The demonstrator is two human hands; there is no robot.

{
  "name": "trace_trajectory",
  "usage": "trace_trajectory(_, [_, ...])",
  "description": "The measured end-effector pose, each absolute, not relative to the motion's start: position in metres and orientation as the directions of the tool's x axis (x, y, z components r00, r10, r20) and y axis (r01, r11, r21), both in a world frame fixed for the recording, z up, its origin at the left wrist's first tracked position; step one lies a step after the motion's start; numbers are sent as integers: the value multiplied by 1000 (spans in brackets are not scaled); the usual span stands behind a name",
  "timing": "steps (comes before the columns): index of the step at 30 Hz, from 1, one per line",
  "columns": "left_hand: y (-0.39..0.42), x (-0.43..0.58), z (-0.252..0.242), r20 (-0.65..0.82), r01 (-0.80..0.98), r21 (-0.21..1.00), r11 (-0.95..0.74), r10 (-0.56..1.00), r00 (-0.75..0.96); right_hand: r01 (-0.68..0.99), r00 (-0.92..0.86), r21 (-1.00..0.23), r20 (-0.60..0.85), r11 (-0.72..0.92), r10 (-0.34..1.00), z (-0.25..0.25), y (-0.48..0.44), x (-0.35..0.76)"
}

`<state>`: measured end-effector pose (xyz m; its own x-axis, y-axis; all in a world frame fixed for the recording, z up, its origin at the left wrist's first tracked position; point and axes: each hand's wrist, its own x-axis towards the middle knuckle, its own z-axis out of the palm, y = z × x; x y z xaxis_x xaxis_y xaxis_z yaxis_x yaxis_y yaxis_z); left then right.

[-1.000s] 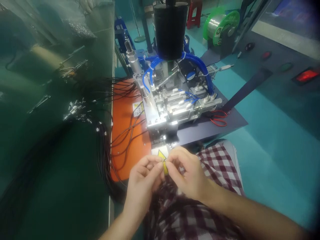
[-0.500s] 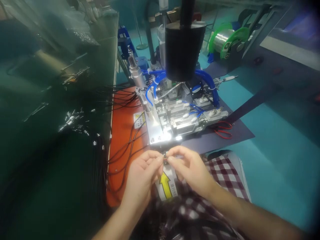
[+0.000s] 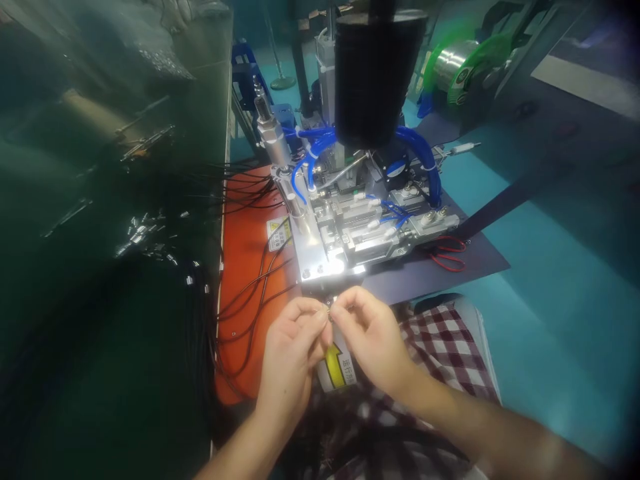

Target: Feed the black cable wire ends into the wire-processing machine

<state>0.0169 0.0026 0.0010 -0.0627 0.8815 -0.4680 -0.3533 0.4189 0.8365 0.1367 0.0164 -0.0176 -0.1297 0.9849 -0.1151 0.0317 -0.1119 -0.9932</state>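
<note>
Both hands meet in front of a metal fixture point(image 3: 320, 260) with pneumatic cylinders and blue air tubes point(image 3: 420, 153). My left hand point(image 3: 295, 340) is closed in a pinch, thumb against forefinger. My right hand point(image 3: 370, 333) pinches as well, its fingertips almost touching those of the left. Between them shows a tiny bit of something thin, perhaps wire ends; it is too small to name. Just below the fingertips is a label with a yellow arrow point(image 3: 335, 367), partly covered by the hands.
An orange plate point(image 3: 245, 267) lies left of the fixture, with black cables point(image 3: 255, 287) across it. Shiny small metal parts point(image 3: 143, 233) lie on the dark green surface. A black cylinder point(image 3: 377, 80) hangs above. A green-flanged wire spool point(image 3: 455, 67) stands back right.
My hands stay pinched and have drawn slightly closer together, so less of the small thing shows between them. The view has shifted a little.
</note>
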Motion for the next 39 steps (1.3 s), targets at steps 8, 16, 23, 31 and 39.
trace_trajectory(8, [-2, 16, 1, -451, -331, 844, 421, 892, -14, -31, -322, -956, -268, -293, 908, -12, 23, 143])
trace_trajectory(16, [-2, 11, 5, -439, -81, 893, 443, 896, 60, 243, -256, -955, 107, 171, 961, -10, 21, 158])
trace_trajectory(23, [-4, 11, 6, -520, -193, 828, 526, 850, 86, 31, -277, -971, -236, -237, 931, -14, 18, 160])
trace_trajectory(31, [-11, 12, 3, -470, -100, 873, 477, 878, 88, 96, -238, -972, -232, -214, 943, -12, 12, 156])
trace_trajectory(39, [-18, 15, 1, -382, -186, 896, 403, 914, 138, -111, -404, -868, -405, -484, 820, -6, 13, 158])
